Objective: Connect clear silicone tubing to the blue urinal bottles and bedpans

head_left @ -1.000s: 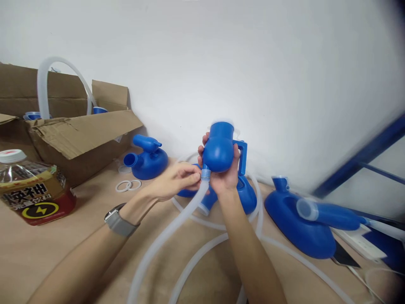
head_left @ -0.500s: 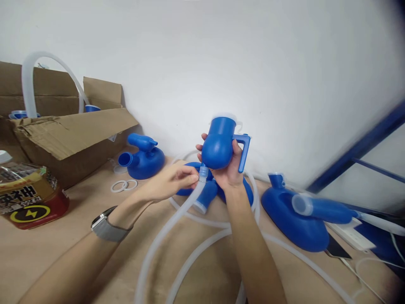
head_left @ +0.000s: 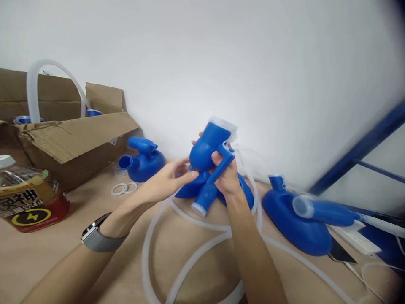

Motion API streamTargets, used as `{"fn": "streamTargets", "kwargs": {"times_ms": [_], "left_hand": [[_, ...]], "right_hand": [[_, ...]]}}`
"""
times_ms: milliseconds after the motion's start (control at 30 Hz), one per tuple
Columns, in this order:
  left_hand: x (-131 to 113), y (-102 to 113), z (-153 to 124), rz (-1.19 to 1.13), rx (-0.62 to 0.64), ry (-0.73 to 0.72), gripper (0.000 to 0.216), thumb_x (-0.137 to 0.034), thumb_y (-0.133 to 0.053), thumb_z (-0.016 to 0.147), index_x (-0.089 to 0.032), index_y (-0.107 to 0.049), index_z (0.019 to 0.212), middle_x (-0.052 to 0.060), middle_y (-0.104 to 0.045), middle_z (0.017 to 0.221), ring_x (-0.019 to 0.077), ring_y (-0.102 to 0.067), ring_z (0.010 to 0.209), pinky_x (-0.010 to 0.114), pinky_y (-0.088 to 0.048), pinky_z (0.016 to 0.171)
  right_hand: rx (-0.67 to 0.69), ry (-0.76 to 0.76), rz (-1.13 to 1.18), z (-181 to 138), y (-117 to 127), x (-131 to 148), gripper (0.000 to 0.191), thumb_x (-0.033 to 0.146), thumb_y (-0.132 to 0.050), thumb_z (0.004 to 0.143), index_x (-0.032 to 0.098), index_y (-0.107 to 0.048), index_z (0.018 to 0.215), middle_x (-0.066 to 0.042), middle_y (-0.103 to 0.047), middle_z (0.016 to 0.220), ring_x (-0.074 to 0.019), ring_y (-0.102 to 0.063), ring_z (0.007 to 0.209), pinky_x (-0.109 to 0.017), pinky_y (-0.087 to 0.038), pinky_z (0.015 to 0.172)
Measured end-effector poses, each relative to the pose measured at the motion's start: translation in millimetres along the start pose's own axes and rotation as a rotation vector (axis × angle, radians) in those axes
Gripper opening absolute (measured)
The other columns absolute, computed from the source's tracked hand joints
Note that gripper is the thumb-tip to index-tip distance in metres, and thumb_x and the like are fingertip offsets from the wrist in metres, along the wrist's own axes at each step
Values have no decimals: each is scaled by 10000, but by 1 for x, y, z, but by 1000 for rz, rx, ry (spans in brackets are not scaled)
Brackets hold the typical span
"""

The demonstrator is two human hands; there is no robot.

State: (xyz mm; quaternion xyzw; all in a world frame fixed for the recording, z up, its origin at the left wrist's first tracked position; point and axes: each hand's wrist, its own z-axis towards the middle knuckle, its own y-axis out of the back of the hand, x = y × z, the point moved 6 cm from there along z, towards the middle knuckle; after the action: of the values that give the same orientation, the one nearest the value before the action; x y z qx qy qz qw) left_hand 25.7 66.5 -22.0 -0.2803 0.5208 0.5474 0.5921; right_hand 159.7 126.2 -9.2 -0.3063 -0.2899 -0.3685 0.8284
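A blue plastic urinal funnel [head_left: 209, 145] with a clear-white lid and a blue angled handle tilts in front of the wall. My right hand [head_left: 229, 175] is closed around it from behind and the right, its thumb beside the handle. At the funnel's lower narrow end is my left hand [head_left: 172, 179], fingers curled and thumb laid across the joint. A translucent white hose [head_left: 147, 249] runs down from behind this hand; the joint itself is hidden. Below and behind the funnel lies a blue urinal bottle [head_left: 205, 198] with a white cap, partly covered.
At left stand a cardboard box [head_left: 76, 135] with a hose arching out, and a drink bottle [head_left: 34, 198]. Another blue bottle [head_left: 147, 164] stands near white rings [head_left: 119, 188]. At right lie a blue bottle [head_left: 291, 223], a phone [head_left: 341, 253] and a power strip [head_left: 363, 240].
The funnel has tilted, its lid end leaning right and its handle swinging down toward me. My left thumb has straightened across the joint, and the hose has swung behind my left hand.
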Motion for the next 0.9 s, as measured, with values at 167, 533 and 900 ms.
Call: {"fn": "streamTargets", "kwargs": {"times_ms": [167,533,900], "left_hand": [[-4,-2,0,30,-134,-89,465,-428,-793,832,-150,-652,1176,90,-729,1098,267,-668,1043,381,-550,920],[10,-11,2,429,-317,-190,244,-419,-628,896,-190,-562,843,41,-659,874,236,-598,890,330,-500,769],[42,-36,10,-258,291,55,728,-900,-631,762,-226,-385,636,-82,-339,503,67,-283,417,223,-219,403]], "right_hand": [[14,88,-55,-8,-18,-2,681,477,-891,790,349,-488,1324,-34,-715,1232,-258,-728,1151,-477,-643,973],[29,50,-20,-12,-16,-7,659,586,-827,813,313,-486,1306,-70,-742,1218,-303,-741,1116,-505,-653,909],[146,-197,185,-9,-5,-20,739,709,-871,614,233,-638,1129,-72,-729,956,-288,-728,919,-435,-633,802]]}}
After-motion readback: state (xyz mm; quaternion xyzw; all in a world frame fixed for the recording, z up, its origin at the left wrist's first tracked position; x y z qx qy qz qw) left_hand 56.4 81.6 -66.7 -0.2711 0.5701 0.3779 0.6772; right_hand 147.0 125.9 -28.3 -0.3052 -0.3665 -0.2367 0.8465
